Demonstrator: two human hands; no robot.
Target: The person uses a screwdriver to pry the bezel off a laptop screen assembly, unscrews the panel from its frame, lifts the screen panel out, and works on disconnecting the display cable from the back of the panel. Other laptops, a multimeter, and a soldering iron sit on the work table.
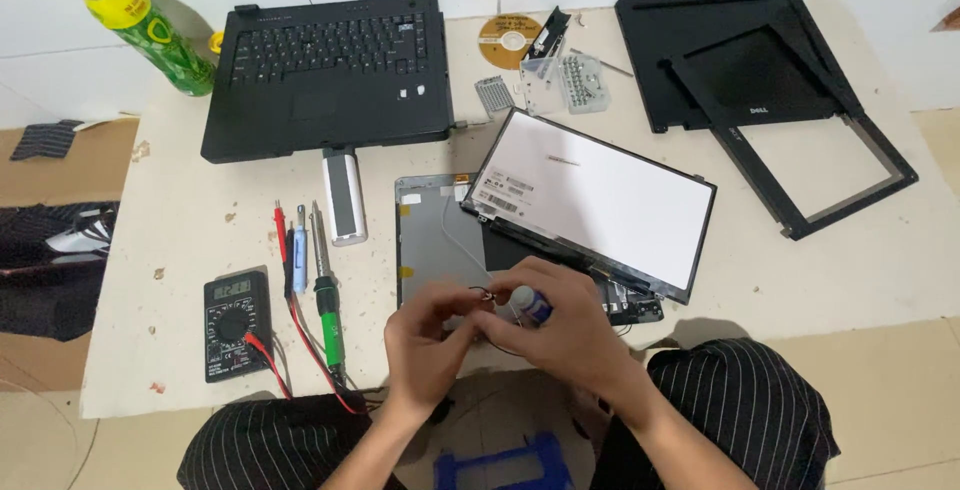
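Your two forearms reach forward over your knees, and your hands meet at the table's near edge. Your right hand (560, 325) is clenched around a small blue-and-white tool (530, 305), held upright. Your left hand (425, 335) pinches thin dark wires (482, 295) just beside it, over the grey display back cover (435, 240), below the tilted screen panel (600, 195).

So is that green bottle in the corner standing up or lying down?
Tipped. The green bottle lies slanted at the table's far left corner, green cap pointing up-left, beside the black laptop base.

Black laptop (330, 70); green bottle (140, 20); pinstriped trousers (750, 400).
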